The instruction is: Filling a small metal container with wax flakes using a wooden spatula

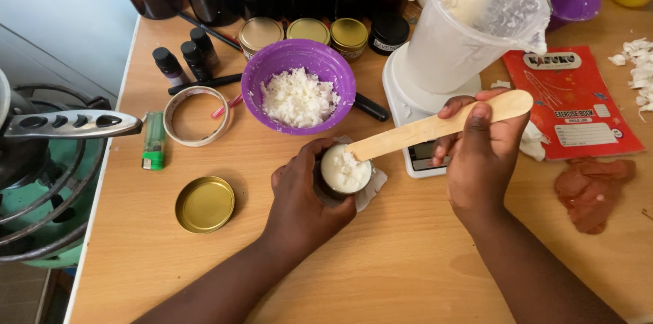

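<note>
- Fingers of my left hand [303,191] wrap a small dark jar [345,173] of white wax on the worktop [394,263]; it looks light, rigid, best gripped round its sides.
- Right hand [479,154] pinches a stiff, light wooden stick [435,126], tip in the jar.
- Beyond, a purple bowl [265,79] holds wax flakes.

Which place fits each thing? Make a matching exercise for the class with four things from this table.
Things:
1. Gold lid
2. Purple bowl
3. Wooden stick
4. Small jar

Places:
A. in the right hand
B. in the left hand
C. lying flat, left of the hands
D. behind the jar, holding white flakes

Pairs: 1-C, 2-D, 3-A, 4-B
</note>
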